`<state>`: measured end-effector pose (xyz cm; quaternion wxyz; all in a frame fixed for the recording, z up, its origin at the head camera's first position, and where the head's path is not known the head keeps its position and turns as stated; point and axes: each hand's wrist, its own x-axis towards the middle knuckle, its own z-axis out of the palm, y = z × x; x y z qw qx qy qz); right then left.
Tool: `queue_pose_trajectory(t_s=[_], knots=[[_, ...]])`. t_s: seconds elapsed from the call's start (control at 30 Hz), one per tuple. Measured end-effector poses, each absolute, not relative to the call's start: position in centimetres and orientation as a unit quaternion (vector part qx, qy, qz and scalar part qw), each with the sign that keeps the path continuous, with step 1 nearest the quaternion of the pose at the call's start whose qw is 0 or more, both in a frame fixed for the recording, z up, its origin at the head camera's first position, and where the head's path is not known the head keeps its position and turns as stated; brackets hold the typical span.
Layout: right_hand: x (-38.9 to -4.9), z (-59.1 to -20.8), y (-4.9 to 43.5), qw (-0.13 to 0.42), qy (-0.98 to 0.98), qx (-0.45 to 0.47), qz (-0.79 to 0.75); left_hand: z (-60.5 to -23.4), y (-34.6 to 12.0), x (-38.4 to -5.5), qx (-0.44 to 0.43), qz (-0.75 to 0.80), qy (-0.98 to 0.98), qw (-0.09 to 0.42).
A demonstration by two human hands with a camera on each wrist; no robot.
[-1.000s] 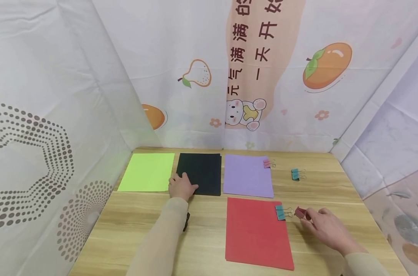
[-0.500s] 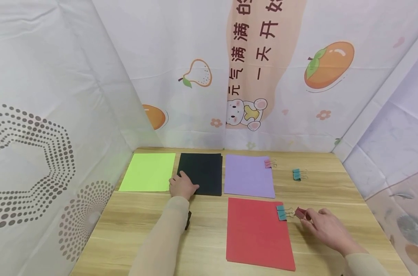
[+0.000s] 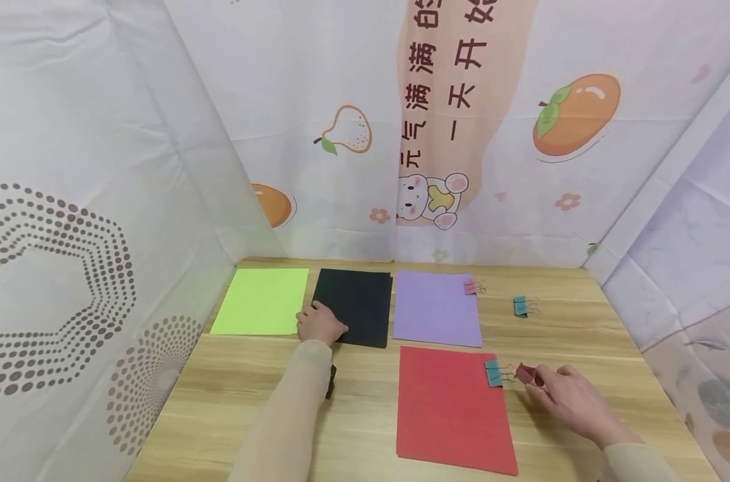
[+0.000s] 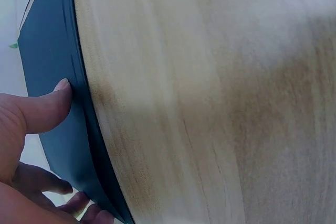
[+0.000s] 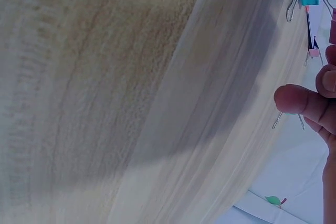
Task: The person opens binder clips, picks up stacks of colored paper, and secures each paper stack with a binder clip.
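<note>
My left hand grips the near left corner of a black paper stack; in the left wrist view its thumb lies on top and the fingers curl at the side edge. Between thumb and fingers my right hand pinches a dark red binder clip, held just right of the red paper stack. A teal binder clip bites that stack's right edge, its wire handles close to the held clip. Mostly cut off, the held clip shows at the right wrist view's edge.
Behind the red stack lies purple paper with a pink binder clip on its right edge. A loose teal binder clip sits farther right. Lime green paper lies at the left. Patterned curtains enclose the wooden table.
Under my left hand the black paper stack has turned slightly clockwise, its near right corner coming a little nearer. My right hand holds the dark red clip in almost the same place.
</note>
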<state>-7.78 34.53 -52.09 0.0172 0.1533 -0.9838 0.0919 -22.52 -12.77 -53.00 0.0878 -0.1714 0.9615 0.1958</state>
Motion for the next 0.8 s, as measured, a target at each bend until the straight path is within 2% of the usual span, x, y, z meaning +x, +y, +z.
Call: queue_pose_trajectory(t_s=[0.5, 0.8], knots=[[-7.18, -51.76, 34.55, 0.014, -0.984, 0.149, 0.098, -52.61, -13.21, -22.62, -0.183, 0.211, 0.953, 0.121], [-7.12, -51.57, 34.49, 0.018, -0.983, 0.155, 0.101, -52.51, -13.26, -22.25, -0.185, 0.216, 0.952, 0.112]])
